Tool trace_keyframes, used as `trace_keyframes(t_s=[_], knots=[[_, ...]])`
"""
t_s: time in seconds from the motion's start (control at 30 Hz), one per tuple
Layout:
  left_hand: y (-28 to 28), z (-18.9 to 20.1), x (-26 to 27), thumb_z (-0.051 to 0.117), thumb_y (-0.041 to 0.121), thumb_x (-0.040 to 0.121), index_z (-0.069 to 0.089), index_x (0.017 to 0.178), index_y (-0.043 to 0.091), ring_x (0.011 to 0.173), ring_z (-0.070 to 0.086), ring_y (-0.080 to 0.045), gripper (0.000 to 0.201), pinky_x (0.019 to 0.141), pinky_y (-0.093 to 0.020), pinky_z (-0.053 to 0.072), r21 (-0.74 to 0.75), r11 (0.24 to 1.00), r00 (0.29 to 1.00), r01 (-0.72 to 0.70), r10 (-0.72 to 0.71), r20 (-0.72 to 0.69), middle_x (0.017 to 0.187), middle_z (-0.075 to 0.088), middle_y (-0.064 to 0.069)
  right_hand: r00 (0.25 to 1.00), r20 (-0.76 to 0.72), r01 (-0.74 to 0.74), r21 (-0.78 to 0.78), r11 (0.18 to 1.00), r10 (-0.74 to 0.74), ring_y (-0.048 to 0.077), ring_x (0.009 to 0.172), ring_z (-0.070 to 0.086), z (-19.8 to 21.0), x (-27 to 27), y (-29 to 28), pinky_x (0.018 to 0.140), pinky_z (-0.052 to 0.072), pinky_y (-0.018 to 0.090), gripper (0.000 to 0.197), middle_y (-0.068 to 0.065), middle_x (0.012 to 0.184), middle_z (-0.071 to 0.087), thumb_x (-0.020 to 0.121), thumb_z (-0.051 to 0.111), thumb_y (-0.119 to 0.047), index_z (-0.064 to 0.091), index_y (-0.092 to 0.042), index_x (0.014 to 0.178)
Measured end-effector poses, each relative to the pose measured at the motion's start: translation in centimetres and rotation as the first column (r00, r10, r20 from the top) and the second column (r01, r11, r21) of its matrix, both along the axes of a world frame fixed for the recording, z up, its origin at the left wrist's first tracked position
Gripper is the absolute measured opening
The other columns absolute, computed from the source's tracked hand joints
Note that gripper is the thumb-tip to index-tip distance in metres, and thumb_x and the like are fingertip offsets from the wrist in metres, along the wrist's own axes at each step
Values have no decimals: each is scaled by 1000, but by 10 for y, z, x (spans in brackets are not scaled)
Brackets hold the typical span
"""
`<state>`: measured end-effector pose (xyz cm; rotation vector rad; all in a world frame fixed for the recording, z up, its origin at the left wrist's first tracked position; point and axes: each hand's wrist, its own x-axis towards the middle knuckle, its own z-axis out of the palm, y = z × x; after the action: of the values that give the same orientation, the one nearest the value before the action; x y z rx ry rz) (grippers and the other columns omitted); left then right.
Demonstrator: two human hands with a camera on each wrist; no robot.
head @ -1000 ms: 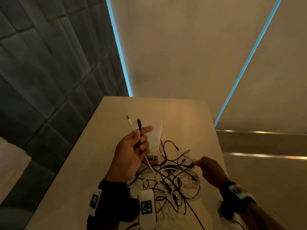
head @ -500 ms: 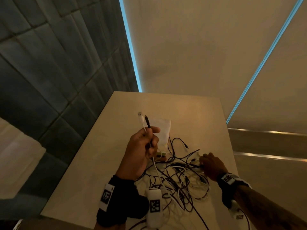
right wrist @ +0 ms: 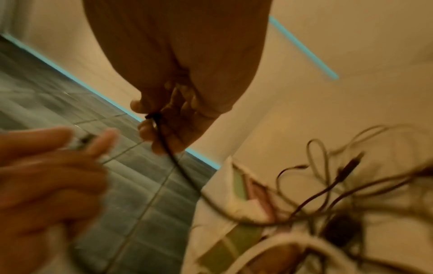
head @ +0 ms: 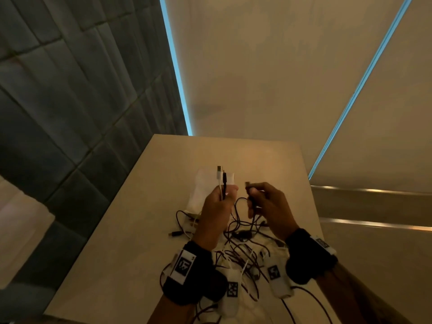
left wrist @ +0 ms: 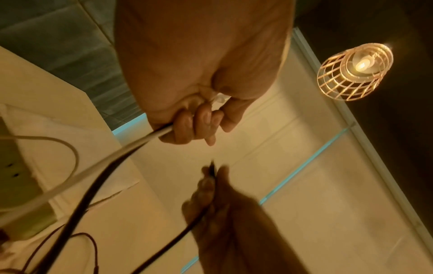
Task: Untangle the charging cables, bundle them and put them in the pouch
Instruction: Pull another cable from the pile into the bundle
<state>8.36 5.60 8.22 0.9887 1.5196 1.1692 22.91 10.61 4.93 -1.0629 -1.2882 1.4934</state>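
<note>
A tangle of black and white charging cables [head: 243,249] lies on the beige table [head: 131,230] near its front edge. My left hand [head: 217,204] is raised above it and grips a white cable end [head: 219,175] and a black cable end [head: 224,181], plugs pointing up. My right hand [head: 264,204] is raised beside it and pinches another black cable end [head: 248,187]; its cord [right wrist: 173,157] hangs to the tangle. The white pouch [head: 205,185] lies flat behind my left hand, partly hidden.
Dark padded wall panels [head: 70,101] stand left of the table. A beige wall with blue light strips [head: 177,73] rises behind. A caged lamp [left wrist: 356,72] glows overhead in the left wrist view. The table's far half [head: 233,153] is bare.
My right hand has lifted off the tangle with a black cable end and come up beside my left hand. The left hand keeps its two cable ends raised.
</note>
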Motion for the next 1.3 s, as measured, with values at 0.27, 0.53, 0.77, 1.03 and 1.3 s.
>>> trace_keyframes(t_s=[0.27,0.53,0.77,1.03,1.3], knots=[[-4,4,-6,49,23,99,65,97,9,44,27,-9,22,42,-23,27,73,986,969,-147,129,213,49,35,7,982,-151,-118,-50,992,110,19,51,44,15,-28,-32,47,41,25,20,15,66,49,96,54,-19,50,-1,89],[-11,6,-10,38,38,101,60,70,25,55,38,-12,40,54,-28,33,176,981,993,-82,64,104,57,43,5,981,-44,-185,90,979,189,6,40,41,32,-36,-46,40,37,14,25,9,57,47,96,52,-10,55,14,90],[-13,36,-31,33,29,104,45,71,14,47,27,-11,38,48,-25,33,191,956,816,-223,76,572,56,30,3,932,241,-313,152,938,272,-6,59,57,-2,-22,-46,60,43,8,25,-14,61,62,98,50,-6,63,3,79],[-17,38,-44,33,28,103,47,74,11,45,21,-8,37,45,-24,21,165,970,813,-179,51,580,53,29,5,933,267,-282,125,951,241,7,58,43,-52,-21,-45,56,35,22,32,-6,61,48,99,49,-20,62,-26,70],[-23,43,-53,31,24,104,42,71,13,40,19,-7,37,42,-22,18,187,950,812,-249,99,575,50,29,7,944,246,-210,-69,975,220,19,49,43,-92,-20,-48,50,39,35,30,13,66,48,101,43,-8,55,-8,74]])
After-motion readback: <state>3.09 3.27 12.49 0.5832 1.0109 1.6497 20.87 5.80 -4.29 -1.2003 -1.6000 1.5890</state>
